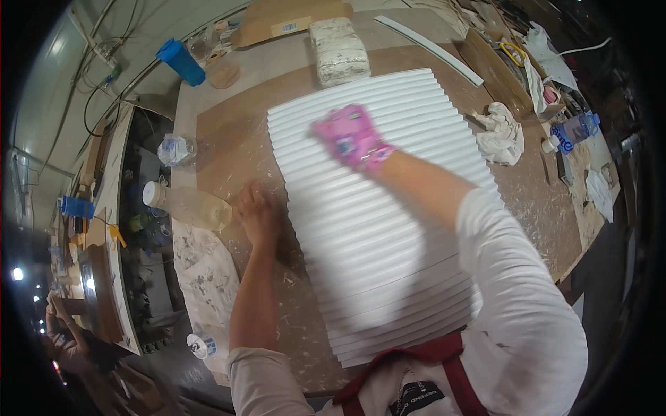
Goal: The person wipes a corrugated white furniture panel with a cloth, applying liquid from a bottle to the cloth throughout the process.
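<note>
- The white slats (388, 243) lie side by side as a broad ridged sheet on the brown board (232, 139), in front of the person's body.
- The right hand (347, 134), inside or under a pink patterned covering (359, 147), is over the far part of the slats; they lie directly beneath it and run back toward the body under the forearm.
- Blur hides the right fingers, so I cannot tell whether they are spread or closed, or whether the covering is a glove or a cloth.
- The left hand (258, 211) is bare, low over the board just beside the slats' left edge; the slats lie to its right.
- Its fingers look loosely bent, but I cannot tell how wide they stand or whether they grip anything.
- A bottle of cloudy liquid (201, 208) lies just left of the left hand.
- Beyond the slats' far edge sits a wrapped white block (340, 52); a crumpled white cloth (501, 135) lies near their right edge.
</note>
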### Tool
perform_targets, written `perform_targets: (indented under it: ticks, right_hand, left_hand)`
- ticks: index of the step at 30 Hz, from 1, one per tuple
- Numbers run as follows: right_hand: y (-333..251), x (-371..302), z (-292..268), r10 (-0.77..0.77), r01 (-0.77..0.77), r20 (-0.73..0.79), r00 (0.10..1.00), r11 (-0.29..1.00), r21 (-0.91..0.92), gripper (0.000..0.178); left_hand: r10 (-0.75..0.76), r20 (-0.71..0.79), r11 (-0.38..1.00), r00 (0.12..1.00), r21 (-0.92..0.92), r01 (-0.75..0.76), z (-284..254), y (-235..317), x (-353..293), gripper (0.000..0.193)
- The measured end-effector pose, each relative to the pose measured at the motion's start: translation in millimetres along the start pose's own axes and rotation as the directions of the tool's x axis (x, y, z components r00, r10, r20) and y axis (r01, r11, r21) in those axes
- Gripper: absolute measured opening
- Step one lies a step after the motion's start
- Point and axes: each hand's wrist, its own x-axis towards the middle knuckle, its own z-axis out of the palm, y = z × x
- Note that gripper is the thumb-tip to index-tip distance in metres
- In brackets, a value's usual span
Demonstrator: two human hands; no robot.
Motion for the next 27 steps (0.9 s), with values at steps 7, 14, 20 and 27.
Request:
perform_targets:
  ticks: [7, 14, 20, 27]
  right_hand:
    - [95.0, -47.4, -17.7, 0.318, -0.307, -0.063, 0.946, 0.942, 0.135, 0.028]
    - [-14.9, 2.8, -10.9, 0.08, -0.104, 0.187, 0.979, 0.987, 0.12, 0.026]
    - [161.8, -98.0, -84.7, 0.798, -0.774, 0.112, 0.592, 0.524, 0.355, 0.02]
    - [182.1, -72.1, -57.8, -0.018, -0.046, -0.34, 0.94, 0.983, -0.18, 0.02]
  left_hand:
    - [0.037, 0.006, 0.999, 0.999, 0.009, -0.037, -1.7, 16.0, 3.9, 0.041]
    - [0.072, -0.02, 0.997, 0.997, -0.031, -0.073, -9.1, 10.5, 2.9, 0.042]
    - [0.04, -0.003, 0.999, 0.999, 0.011, -0.04, -3.2, 10.0, -2.1, 0.043]
    - [0.061, 0.038, 0.987, 0.997, 0.148, -0.066, -0.9, 15.4, 2.9, 0.048]
